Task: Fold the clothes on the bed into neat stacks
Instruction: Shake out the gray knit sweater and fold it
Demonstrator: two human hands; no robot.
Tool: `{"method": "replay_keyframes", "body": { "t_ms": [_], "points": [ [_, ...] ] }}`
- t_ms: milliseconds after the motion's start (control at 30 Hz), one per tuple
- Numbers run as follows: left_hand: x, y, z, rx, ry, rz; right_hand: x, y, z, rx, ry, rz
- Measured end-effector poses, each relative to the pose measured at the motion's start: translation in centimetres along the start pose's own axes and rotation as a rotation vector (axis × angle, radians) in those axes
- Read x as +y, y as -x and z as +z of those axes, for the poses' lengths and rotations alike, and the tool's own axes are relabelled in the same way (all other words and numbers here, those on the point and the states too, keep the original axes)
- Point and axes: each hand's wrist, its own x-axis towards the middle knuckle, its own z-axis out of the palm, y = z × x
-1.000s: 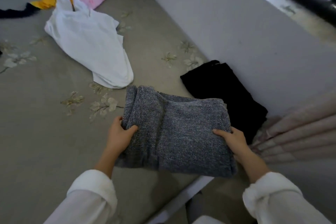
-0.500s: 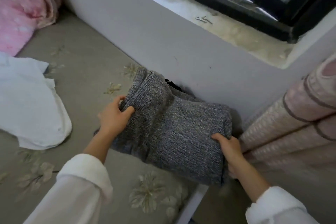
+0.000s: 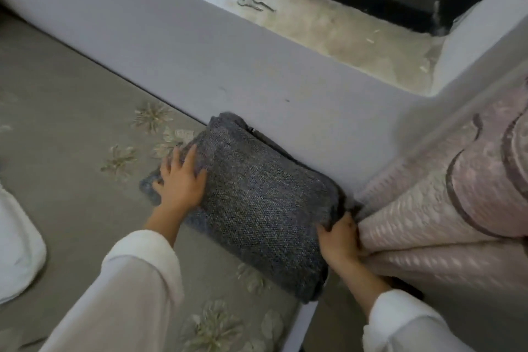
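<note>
1. Since the earlier frame, the grey knit (image 3: 257,203) has been lowered onto the bed (image 3: 71,111) against the wall (image 3: 257,71).
2. It is pressed flat by the left hand (image 3: 180,183), fingers straight, to square the stack.
3. Its corner is pinched by the right hand (image 3: 338,240).

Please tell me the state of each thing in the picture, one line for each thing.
grey knitted garment: folded, lying against the wall, on something black.
black garment: almost hidden, only an edge shows.
left hand: fingers straight, resting on the grey garment.
right hand: grips the garment's right edge.
white garment: unfolded, at the left edge.
pink quilt: folded, beside the stack.
</note>
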Motion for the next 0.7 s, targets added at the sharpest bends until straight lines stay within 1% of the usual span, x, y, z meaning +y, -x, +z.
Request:
{"method": "replay_keyframes", "body": {
  "t_ms": [33, 67, 100, 133, 167, 233, 267, 333, 433, 533, 700],
  "points": [
    [0.0, 0.2, 1.4, -0.055, -0.019, 0.027, -0.1, 0.1, 0.4, 0.049, 0.136, -0.122],
    [0.0, 0.3, 2.7, -0.108, -0.033, 0.035, -0.2, 0.3, 0.8, 0.064, 0.24, -0.269],
    [-0.2, 0.3, 3.8, -0.153, -0.043, 0.017, -0.3, 0.5, 1.4, 0.022, 0.314, -0.407],
    [-0.3, 0.2, 4.7, -0.184, -0.05, -0.016, -0.4, 0.6, 2.1, -0.061, 0.372, -0.51],
    [-0.5, 0.1, 5.4, -0.198, -0.055, -0.051, -0.3, 0.5, 2.8, -0.151, 0.414, -0.567],
    [-0.7, 0.0, 6.3, -0.18, -0.067, -0.083, 0.0, 0.2, 3.7, -0.286, 0.445, -0.574],
    [-0.9, 0.0, 6.7, -0.162, -0.068, -0.08, 0.4, -0.2, 4.0, -0.317, 0.436, -0.558],
    [-1.3, 0.4, 7.6, -0.125, -0.061, -0.06, 1.3, -0.8, 4.4, -0.332, 0.452, -0.542],
    [-2.3, 1.0, 9.4, -0.103, -0.038, -0.043, 2.8, -1.5, 5.2, -0.358, 0.563, -0.529],
    [-3.4, 0.8, 11.1, -0.09, -0.022, -0.047, 3.2, -2.3, 6.3, -0.401, 0.624, -0.501],
    [-4.2, -0.9, 12.1, -0.139, -0.051, -0.058, 2.0, -3.3, 6.9, -0.441, 0.708, -0.473]
  ]
}}
